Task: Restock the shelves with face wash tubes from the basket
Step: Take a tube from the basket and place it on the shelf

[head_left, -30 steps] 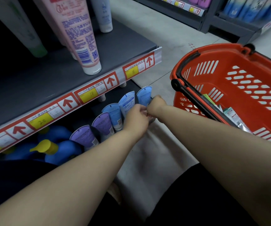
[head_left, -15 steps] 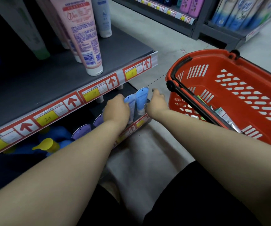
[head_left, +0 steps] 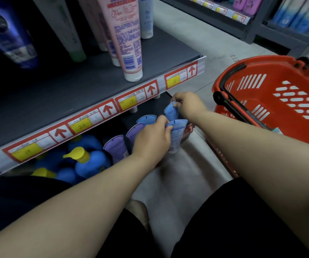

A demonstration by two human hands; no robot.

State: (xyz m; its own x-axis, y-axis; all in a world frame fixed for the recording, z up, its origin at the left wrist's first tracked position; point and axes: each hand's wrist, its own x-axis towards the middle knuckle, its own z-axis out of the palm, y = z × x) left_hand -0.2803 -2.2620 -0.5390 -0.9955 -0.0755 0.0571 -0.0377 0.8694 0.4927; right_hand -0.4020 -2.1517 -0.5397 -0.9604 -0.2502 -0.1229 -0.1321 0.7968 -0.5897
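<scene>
On the bottom shelf (head_left: pixel 159 107) stands a row of face wash tubes, purple ones (head_left: pixel 115 148) at the left and light blue ones (head_left: pixel 146 120) to the right. My left hand (head_left: pixel 153 138) grips a light blue tube (head_left: pixel 177 135) at the shelf's front edge, tilted outward. My right hand (head_left: pixel 189 105) pinches the top of another light blue tube (head_left: pixel 170 112) at the row's right end. The red basket (head_left: pixel 272 62) sits on the floor to the right, with a few packets visible low inside it.
The upper shelf (head_left: pixel 75 90) carries a tall pink tube (head_left: pixel 125 40) and other tubes, with red and yellow price labels along its edge. Blue bottles with yellow caps (head_left: pixel 86 161) fill the bottom shelf's left. Another shelf unit (head_left: pixel 261 25) stands across the aisle.
Both hands were flat against the sides of the blue tubes. Now the left hand has pulled one blue tube forward and the right hand has taken hold of the end tube's top.
</scene>
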